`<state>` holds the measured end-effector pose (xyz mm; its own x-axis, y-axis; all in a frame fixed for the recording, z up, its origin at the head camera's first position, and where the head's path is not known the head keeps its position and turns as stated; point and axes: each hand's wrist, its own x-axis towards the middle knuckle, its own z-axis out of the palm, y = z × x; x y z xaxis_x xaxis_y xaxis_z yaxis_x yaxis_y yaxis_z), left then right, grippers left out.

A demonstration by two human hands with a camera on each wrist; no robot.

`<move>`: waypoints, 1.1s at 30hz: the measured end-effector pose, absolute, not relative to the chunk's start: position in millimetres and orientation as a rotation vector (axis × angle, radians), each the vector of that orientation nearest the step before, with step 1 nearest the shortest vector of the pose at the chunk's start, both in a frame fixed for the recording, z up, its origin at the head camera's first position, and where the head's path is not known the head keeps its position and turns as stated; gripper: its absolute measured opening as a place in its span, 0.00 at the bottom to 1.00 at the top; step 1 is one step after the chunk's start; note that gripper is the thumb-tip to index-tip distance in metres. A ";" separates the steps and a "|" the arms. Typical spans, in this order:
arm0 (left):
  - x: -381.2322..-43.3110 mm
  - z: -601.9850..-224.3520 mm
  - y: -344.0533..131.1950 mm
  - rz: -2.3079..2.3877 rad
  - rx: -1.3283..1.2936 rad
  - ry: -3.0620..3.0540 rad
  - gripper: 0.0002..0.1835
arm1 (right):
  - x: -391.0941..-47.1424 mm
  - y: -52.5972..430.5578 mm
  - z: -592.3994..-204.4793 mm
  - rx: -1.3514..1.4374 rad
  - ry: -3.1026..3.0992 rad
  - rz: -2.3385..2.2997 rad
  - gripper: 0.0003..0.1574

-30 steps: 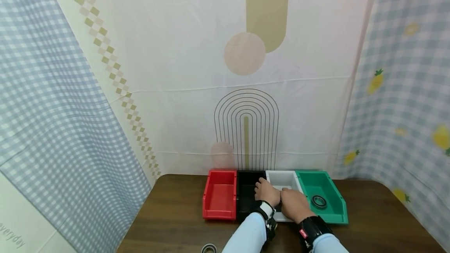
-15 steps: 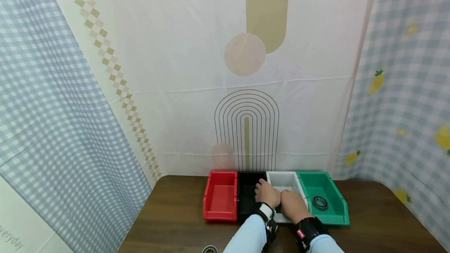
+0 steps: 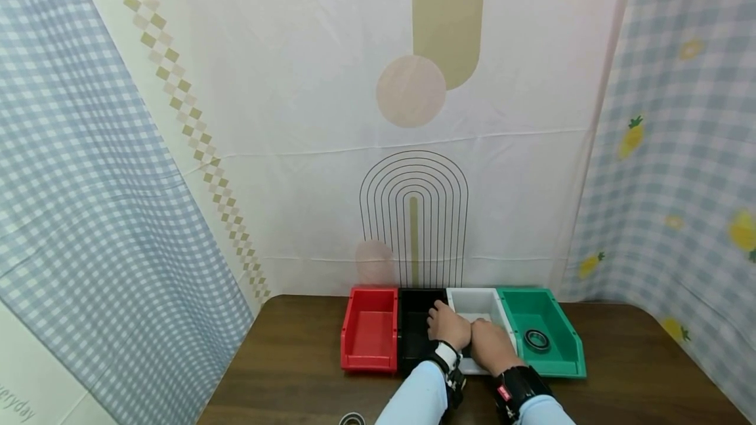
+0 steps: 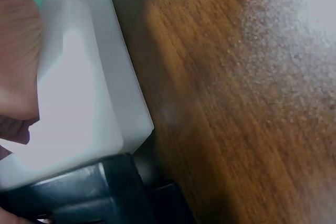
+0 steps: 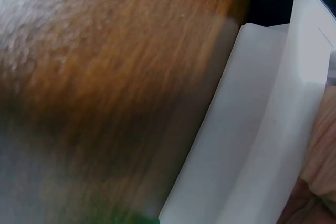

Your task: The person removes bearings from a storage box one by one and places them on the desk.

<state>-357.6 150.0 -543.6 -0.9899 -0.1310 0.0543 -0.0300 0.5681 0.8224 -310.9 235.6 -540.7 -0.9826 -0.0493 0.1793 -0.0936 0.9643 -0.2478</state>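
In the head view my left hand [image 3: 450,326] reaches over the divide between the black bin [image 3: 411,346] and the white bin [image 3: 477,300]. My right hand [image 3: 495,347] is over the white bin, knuckles up, its side against the left hand. Both hands' fingertips are mostly hidden, so whatever they hold cannot be made out. The left wrist view shows the white bin's front wall [image 4: 79,98] with skin of a hand at the left edge. In the right wrist view, folded skin shows at the right edge beside the white bin [image 5: 236,129].
A metal bearing [image 3: 537,340] lies inside the green bin [image 3: 567,363] at the right. Another bearing [image 3: 352,419] is on the wooden table [image 3: 295,359] at the front edge of view. The red bin [image 3: 370,330] stands at the row's left end, with cloth curtains behind.
Over the last second the right hand has shifted very slightly. The left hand stays in place, and the bins and bearings look the same.
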 end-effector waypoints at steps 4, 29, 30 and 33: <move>-356.7 -544.4 150.4 -1.421 0.138 -2.673 0.32 | -311.1 236.3 -542.0 0.109 -2.941 0.378 0.07; -355.2 -542.6 147.5 -1.413 0.135 -2.691 0.31 | -312.7 234.4 -541.2 0.072 -2.967 0.404 0.10; -355.1 -542.6 147.4 -1.417 0.133 -2.690 0.31 | -312.6 234.5 -541.7 0.071 -2.965 0.405 0.10; -355.0 -542.6 147.3 -1.431 0.130 -2.682 0.31 | -312.2 234.8 -543.2 0.081 -2.949 0.418 0.09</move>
